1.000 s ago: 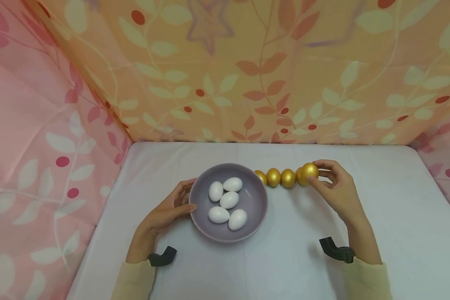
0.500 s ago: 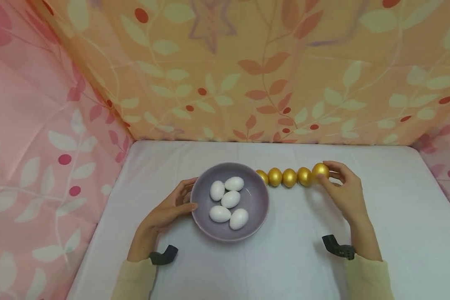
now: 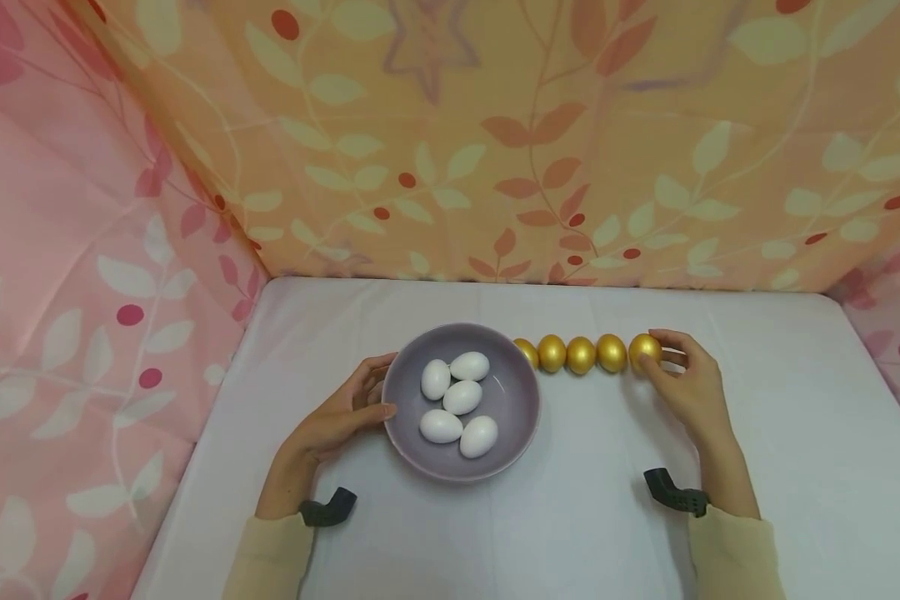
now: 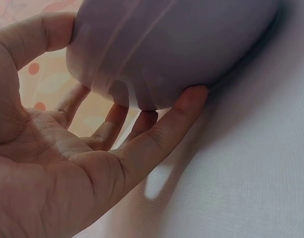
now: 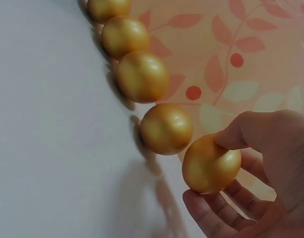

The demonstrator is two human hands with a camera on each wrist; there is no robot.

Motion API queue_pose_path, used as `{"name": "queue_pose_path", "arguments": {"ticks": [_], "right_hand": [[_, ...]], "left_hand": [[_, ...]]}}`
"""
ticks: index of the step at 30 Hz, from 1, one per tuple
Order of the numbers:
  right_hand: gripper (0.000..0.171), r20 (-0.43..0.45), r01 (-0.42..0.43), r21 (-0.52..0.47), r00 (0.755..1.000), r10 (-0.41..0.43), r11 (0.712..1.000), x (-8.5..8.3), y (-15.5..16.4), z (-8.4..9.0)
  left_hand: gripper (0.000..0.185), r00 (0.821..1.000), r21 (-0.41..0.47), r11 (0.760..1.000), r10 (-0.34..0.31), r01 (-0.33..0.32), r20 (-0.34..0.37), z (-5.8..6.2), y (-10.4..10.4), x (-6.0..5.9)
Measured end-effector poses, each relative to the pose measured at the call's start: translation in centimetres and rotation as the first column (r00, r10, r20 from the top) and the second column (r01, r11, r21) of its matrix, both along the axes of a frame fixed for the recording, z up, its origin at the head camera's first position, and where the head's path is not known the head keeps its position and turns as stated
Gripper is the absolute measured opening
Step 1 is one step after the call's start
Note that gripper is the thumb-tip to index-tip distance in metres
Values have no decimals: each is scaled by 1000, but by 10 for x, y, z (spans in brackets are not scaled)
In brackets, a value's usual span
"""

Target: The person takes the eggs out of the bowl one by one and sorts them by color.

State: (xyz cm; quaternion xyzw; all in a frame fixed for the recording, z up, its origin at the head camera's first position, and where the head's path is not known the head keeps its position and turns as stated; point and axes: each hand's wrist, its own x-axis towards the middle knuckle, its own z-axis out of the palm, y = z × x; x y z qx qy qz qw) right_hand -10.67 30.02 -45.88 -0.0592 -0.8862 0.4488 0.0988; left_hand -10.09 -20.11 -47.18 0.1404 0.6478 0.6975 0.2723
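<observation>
Shiny golden egg (image 3: 642, 347) pinched in my right hand (image 3: 692, 387), beside a row of matching eggs (image 3: 581, 355), white tablecloth (image 3: 585, 508) below, my left hand (image 3: 342, 414) gripping a round lilac bowl (image 3: 512, 417), orange leaf-printed fabric wall (image 3: 435, 150) behind

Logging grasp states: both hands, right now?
Left hand: holding the purple bowl by its side.
Right hand: holding the rightmost golden egg.

Your bare left hand (image 3: 339, 418): gripping, thumb opposed to fingers (image 4: 161, 144), nearer left edge of white cloth-covered worktop (image 3: 570, 517). Your bare right hand (image 3: 693, 387): pinching, nearer right edge.
</observation>
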Motion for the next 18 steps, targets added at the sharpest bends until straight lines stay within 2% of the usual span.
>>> {"name": "queue_pose_path", "arguments": {"ticks": [6, 18], "right_hand": [[43, -16, 24, -4, 1000, -24, 1000, -2, -1, -6], [47, 35, 44, 46, 998, -45, 998, -3, -5, -9]], "left_hand": [[76, 1000, 6, 1000, -1, 1, -4, 0, 0, -1], [78, 1000, -7, 1000, 13, -13, 2, -2, -2, 0]]}}
